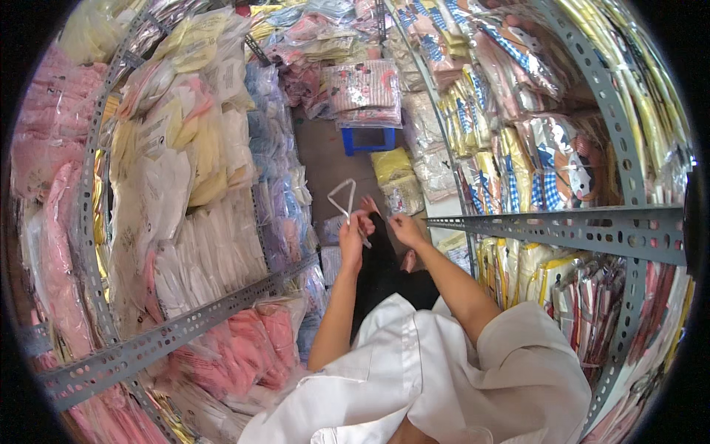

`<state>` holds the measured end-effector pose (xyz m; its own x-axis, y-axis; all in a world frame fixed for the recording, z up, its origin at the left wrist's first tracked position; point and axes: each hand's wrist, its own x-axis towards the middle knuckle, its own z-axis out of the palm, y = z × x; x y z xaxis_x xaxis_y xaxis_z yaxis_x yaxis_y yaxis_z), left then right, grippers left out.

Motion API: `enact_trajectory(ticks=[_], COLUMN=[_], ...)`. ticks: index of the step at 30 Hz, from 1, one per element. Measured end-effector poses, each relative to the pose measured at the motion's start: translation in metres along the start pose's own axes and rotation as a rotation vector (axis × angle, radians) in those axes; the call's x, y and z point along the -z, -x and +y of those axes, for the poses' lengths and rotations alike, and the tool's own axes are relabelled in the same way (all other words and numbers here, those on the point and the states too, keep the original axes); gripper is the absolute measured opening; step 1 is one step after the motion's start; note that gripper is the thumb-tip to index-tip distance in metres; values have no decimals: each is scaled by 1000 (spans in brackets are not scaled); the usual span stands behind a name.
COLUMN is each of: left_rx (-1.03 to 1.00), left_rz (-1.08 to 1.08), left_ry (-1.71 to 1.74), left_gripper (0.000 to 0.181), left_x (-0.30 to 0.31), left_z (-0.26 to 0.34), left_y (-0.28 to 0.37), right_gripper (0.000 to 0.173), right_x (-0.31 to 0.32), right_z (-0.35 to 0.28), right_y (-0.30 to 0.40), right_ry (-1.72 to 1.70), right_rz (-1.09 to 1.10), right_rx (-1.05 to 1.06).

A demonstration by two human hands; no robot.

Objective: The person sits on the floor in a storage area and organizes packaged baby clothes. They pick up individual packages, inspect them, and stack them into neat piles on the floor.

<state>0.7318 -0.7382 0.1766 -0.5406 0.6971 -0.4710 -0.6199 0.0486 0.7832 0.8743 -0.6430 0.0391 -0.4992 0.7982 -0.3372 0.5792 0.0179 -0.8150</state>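
My left hand (pixel 355 236) is closed around a thin white cord or strip (pixel 342 195), which stands up from the fingers in a bent, roughly triangular loop. A short end hangs below that hand. To its right, my right hand (pixel 405 228) is raised with fingers curled and the fingertips close together. Whether a thin piece lies between those fingertips is too small to tell. Both hands are apart, above my black trousers (pixel 377 272) and the brown floor (pixel 321 161). Two bare feet (pixel 368 204) show beneath the hands.
Perforated metal shelf beams run along my left (pixel 183 327) and right (pixel 554 226), loaded with plastic-wrapped garments. Ahead, a blue plastic stool (pixel 369 149) bears a stack of wrapped striped garments (pixel 360 89). Yellow and beige packages (pixel 392 166) lie on the floor beside the right shelf.
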Motion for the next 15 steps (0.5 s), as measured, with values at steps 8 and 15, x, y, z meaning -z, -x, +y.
enact_trajectory(ticks=[8,15], left_rx=[-40,280], left_rz=[-146,-207], left_ry=[-144,-294], left_gripper=[30,28], left_x=[-48,-58], left_z=[49,36], left_y=[-150,-333], right_gripper=[24,23], right_x=[72,66], right_z=[71,142], right_y=[-78,-142], right_ry=[23,-125], right_rz=[233,564], right_rx=[-257,-459])
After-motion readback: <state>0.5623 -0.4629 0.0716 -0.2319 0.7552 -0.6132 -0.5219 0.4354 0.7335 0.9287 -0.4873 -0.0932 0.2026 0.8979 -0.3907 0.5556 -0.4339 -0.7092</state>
